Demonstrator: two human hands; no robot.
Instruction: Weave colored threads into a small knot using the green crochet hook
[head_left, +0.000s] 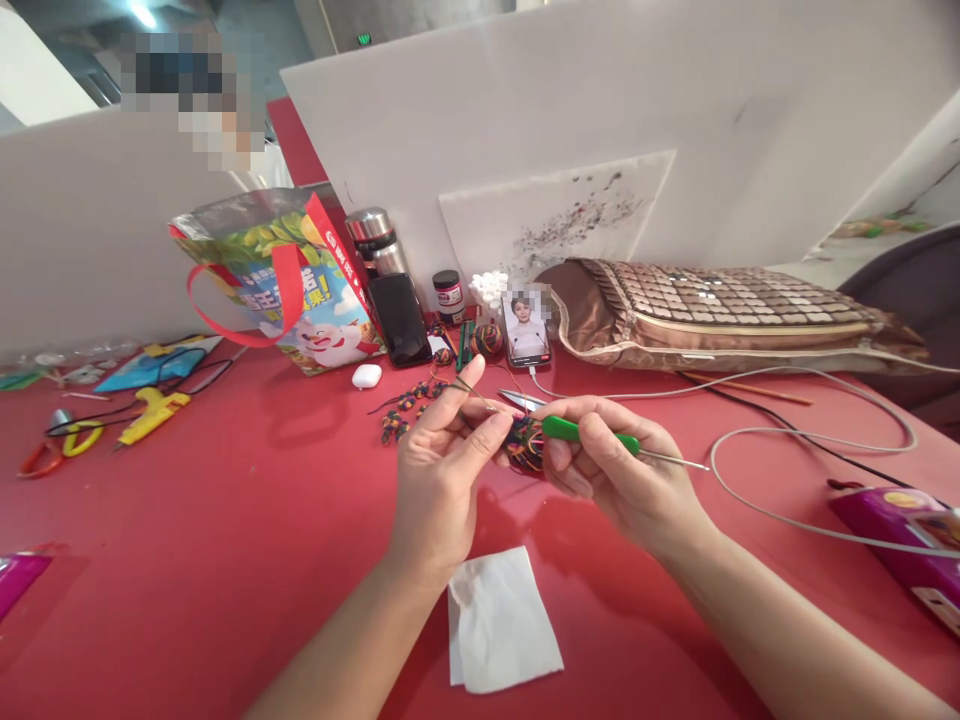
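My right hand (619, 465) is closed round the green handle of a crochet hook (592, 436), whose thin metal shaft sticks out to the right. Its other end reaches toward my left fingers. A small multicoloured piece of crochet work (525, 447) in dark, orange and yellow yarn hangs between the hands. My left hand (450, 465) pinches this work between thumb and fingers, with a strand of yarn running over the raised index finger. Behind the hands sits a ball of variegated yarn (487, 340). The exact stitch at the fingertips is too small to make out.
Scissors (521, 400) lie just behind the hands. A lit phone (527, 330), a dark phone (401, 318), a gift bag (292, 290) and a steel flask (375, 240) stand behind. A yellow glue gun (154, 413) lies left, a white tissue (504, 625) in front, a cable (720, 490) right.
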